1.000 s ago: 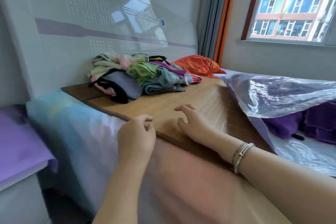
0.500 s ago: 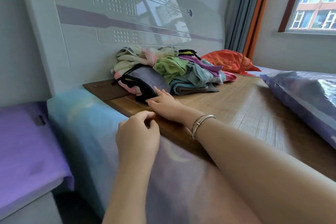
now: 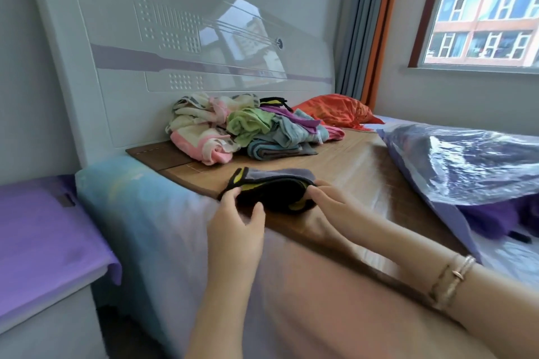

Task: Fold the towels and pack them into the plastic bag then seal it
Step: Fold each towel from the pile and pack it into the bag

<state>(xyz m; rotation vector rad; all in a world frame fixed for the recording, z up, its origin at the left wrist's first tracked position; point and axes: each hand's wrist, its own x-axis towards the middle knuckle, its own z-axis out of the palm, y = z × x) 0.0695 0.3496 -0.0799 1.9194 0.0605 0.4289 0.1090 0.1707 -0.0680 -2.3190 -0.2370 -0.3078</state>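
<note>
While the grey towel with black and yellow trim [image 3: 271,188] is lying crumpled at the near edge of the wooden mat [image 3: 358,166], both hands are taking hold of it: the left hand [image 3: 233,213] is pinching the left end between thumb and fingertips, and the right hand [image 3: 329,198] is gripping the right end with curled fingers. The towel is sitting well apart from the pile of unfolded towels [image 3: 248,128] against the headboard [image 3: 180,46], and the plastic bag [image 3: 466,166] is lying open to the right, with purple fabric already showing inside it. The step in hand appears to be spreading this towel flat before folding. To do this well, each hand should be finding a true corner along the trimmed hem rather than a bunched middle section, since the cloth is doubled over itself here. Drawing the two ends apart over the firm mat, rather than over the soft bedding nearer the body, should give a flat surface for crisp creases. Edges should be matching trim to trim, so the folded piece is sliding into the bag without snagging. The remaining pile suggests that most of the task is still lying ahead.
</note>
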